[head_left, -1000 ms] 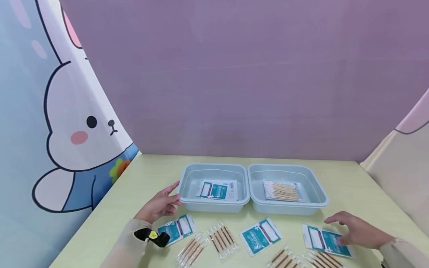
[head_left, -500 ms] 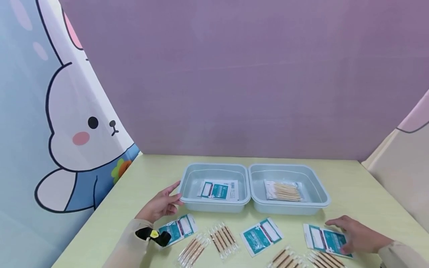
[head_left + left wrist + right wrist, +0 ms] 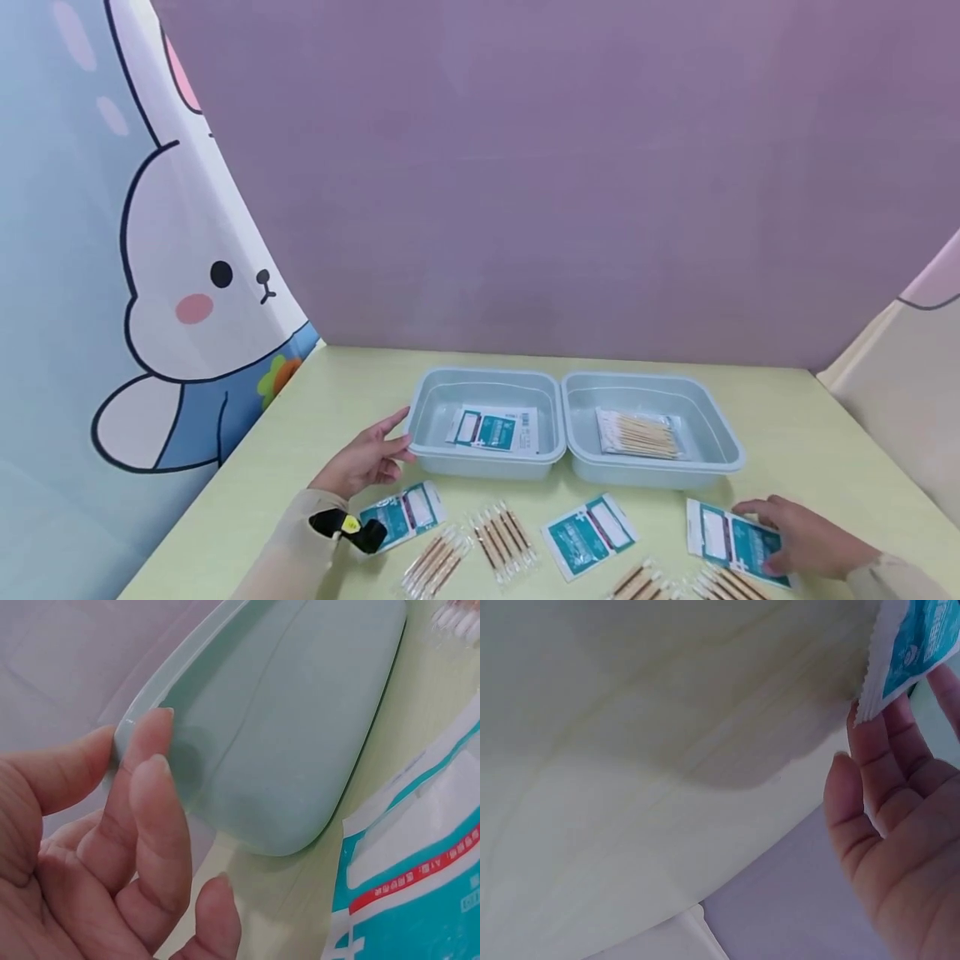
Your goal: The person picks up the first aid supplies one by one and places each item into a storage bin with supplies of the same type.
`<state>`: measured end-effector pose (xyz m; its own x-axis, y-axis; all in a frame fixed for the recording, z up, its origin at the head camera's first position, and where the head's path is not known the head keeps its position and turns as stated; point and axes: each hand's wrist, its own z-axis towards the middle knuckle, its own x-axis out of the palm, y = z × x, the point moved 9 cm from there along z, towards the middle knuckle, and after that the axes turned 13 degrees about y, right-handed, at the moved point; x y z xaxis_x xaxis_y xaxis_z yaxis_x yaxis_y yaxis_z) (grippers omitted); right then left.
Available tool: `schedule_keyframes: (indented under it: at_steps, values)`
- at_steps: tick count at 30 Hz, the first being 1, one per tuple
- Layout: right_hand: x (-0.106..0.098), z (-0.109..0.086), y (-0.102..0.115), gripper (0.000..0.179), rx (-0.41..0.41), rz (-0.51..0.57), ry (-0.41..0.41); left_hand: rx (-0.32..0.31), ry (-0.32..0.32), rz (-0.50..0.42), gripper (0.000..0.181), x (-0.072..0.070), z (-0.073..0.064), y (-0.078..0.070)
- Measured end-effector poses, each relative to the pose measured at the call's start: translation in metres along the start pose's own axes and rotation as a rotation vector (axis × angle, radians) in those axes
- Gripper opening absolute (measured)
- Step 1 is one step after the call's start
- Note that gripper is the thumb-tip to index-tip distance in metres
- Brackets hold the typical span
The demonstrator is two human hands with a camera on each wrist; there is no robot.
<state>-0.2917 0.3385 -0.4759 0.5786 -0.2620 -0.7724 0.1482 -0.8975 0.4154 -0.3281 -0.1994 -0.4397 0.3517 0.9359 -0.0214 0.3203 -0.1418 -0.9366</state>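
Teal packet (image 3: 733,542) | right hand (image 3: 808,537) grips it, left hand (image 3: 362,461) pinches tub (image 3: 487,467) rim | yellowish table (image 3: 247,508), purple backdrop (image 3: 555,183)

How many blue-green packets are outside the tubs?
3: one packet near the left hand, another packet in the middle, and a third packet at the right hand. More may be hidden underneath.

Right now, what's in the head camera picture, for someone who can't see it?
A left hand holds the left blue tray by its edge and a right hand touches a teal packet on the table. Another blue tray stands alongside.
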Motion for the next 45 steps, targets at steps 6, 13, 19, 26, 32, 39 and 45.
schedule_keyframes:
  at_steps: [6, 13, 19, 26, 32, 39, 45]
  values:
    - [0.005, 0.004, -0.012, 0.06, 0.063, 0.045, -0.022, -0.013, -0.008, 0.027, 0.061, 0.005, 0.001, -0.003]
    - [-0.008, -0.006, 0.017, 0.038, -0.096, -0.032, -0.098, -0.018, -0.036, 0.027, 0.06, 0.002, -0.004, -0.002]
    - [-0.013, -0.016, 0.031, 0.025, -0.222, -0.005, -0.1, -0.039, -0.055, 0.023, 0.06, -0.001, -0.006, 0.008]
    - [-0.04, -0.031, 0.045, 0.015, -0.264, -0.008, -0.15, -0.017, -0.062, 0.025, 0.06, -0.005, -0.006, 0.005]
    - [-0.053, -0.039, 0.061, 0.017, -0.249, 0.094, -0.124, -0.035, -0.068, 0.041, 0.06, -0.011, -0.012, 0.006]
    - [-0.063, -0.047, 0.08, 0.022, -0.334, 0.24, -0.109, -0.031, -0.052, 0.065, 0.06, -0.008, -0.01, 0.002]
    - [-0.078, -0.046, 0.108, 0.024, -0.417, 0.251, -0.119, -0.005, -0.012, 0.031, 0.06, 0.0, -0.003, -0.001]
